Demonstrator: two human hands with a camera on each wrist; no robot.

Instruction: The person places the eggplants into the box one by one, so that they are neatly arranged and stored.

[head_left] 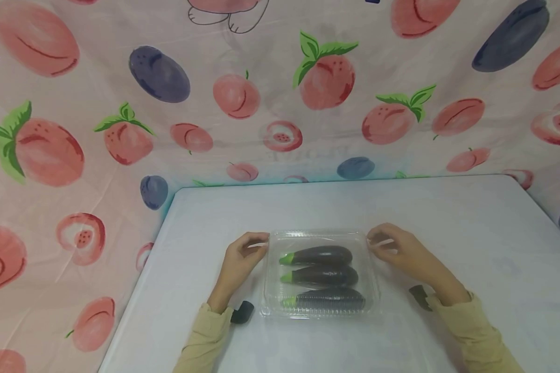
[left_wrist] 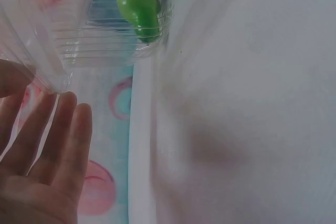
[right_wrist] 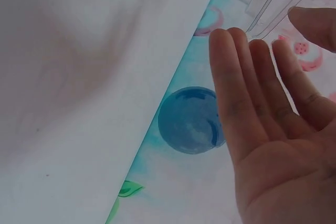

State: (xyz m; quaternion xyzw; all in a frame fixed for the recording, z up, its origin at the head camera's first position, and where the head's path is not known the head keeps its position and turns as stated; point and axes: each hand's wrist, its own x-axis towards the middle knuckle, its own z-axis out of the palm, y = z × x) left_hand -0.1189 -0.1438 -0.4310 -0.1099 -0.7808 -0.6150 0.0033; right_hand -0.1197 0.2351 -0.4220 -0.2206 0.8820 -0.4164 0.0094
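Observation:
A clear plastic clamshell container [head_left: 321, 314] lies on the white table, with three dark purple eggplants [head_left: 326, 276] inside, their green caps toward the left. My left hand [head_left: 243, 258] pinches the far left corner of its rim; in the left wrist view, the thumb and fingers [left_wrist: 63, 124] meet that edge from either side. At the far right corner, my right hand [head_left: 399, 248] holds the rim between thumb and fingertips, its fingers [right_wrist: 231, 87] nearly straight in the right wrist view. Whether the lid is fully pressed down, I cannot tell.
The white tabletop [head_left: 214, 212] spreads around the container, its far edge meeting a fruit-printed cloth [head_left: 261, 52]. That cloth also hangs along the left and right sides. Dark wrist devices [head_left: 242, 312] sit below both hands, by the beige sleeves [head_left: 205, 336].

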